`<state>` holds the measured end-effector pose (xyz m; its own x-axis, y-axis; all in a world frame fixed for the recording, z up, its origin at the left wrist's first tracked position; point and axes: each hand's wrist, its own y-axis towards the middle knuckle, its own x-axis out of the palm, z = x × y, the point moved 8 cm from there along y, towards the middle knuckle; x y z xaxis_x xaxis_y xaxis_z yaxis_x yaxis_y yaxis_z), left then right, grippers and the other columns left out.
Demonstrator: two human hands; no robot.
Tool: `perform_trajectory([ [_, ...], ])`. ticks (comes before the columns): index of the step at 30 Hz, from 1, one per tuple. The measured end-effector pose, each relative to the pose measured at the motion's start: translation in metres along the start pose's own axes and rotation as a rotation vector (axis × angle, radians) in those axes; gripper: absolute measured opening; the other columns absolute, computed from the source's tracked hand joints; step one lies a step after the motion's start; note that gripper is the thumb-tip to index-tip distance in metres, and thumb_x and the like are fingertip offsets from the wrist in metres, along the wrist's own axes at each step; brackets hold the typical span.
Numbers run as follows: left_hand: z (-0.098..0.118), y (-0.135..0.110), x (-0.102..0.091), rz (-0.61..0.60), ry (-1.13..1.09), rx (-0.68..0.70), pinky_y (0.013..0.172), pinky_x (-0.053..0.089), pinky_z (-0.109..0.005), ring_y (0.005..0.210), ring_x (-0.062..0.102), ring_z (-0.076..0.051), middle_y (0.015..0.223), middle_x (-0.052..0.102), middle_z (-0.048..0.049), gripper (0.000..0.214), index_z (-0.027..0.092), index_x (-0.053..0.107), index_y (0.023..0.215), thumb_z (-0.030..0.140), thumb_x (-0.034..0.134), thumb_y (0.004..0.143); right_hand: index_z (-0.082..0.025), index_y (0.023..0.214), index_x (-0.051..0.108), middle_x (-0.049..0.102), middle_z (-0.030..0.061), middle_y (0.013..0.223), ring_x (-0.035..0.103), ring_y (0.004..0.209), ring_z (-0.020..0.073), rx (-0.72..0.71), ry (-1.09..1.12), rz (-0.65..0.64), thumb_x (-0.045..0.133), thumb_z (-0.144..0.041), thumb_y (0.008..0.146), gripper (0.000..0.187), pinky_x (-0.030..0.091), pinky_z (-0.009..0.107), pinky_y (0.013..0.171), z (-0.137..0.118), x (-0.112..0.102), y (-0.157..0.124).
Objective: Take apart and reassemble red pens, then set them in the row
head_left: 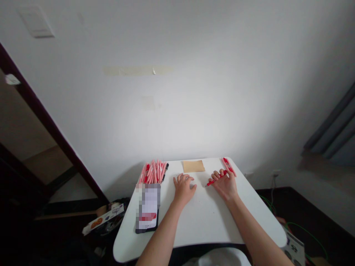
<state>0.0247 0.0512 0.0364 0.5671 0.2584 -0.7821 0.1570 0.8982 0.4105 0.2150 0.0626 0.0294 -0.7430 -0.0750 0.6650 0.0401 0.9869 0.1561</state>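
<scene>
In my right hand [226, 186], turned palm up over the right side of the white table [205, 225], lies a red pen [217, 178], its tip pointing left and down and the fingers curled around it. My left hand [184, 188] rests near the table's middle, fingers spread, with nothing in it. Just beyond both hands is a tan paper rectangle [193, 166]. Beside the right fingertips, a few red and pink pens [229, 166] lie at the far right corner. A pile of pink and red pens [152, 172], some with black ends, occupies the far left corner.
A phone [148, 207] with a blurred screen lies along the table's left edge. The wall [194, 92] rises right behind the table. Boxes and clutter [107, 218] stand on the floor at left; a green cable [305, 231] runs at right.
</scene>
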Motion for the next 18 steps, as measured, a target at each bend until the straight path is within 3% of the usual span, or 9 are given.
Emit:
perform_trajectory([
  [9, 0.0039, -0.0003, -0.0027, 0.002, 0.092, 0.032, 0.106, 0.018, -0.068, 0.126, 0.039, -0.031, 0.122, 0.058, -0.0075, 0.028, 0.026, 0.060, 0.106, 0.028, 0.061, 0.078, -0.024, 0.063, 0.043, 0.035, -0.0047, 0.060, 0.037, 0.054, 0.0129, 0.046, 0.138, 0.019, 0.045, -0.056, 0.082, 0.038, 0.041, 0.033, 0.060, 0.0032, 0.0007, -0.0001],
  [18, -0.0057, 0.0050, 0.0063, -0.073, 0.277, -0.021, 0.109, 0.015, -0.068, 0.138, 0.026, -0.030, 0.146, 0.041, -0.0060, 0.048, 0.030, 0.046, 0.131, 0.050, 0.043, 0.087, -0.023, 0.062, 0.045, 0.038, -0.0052, 0.059, 0.039, 0.054, 0.0115, 0.111, 0.352, -0.042, 0.052, -0.043, 0.081, 0.029, 0.041, 0.031, 0.061, 0.0057, 0.0069, -0.0026],
])
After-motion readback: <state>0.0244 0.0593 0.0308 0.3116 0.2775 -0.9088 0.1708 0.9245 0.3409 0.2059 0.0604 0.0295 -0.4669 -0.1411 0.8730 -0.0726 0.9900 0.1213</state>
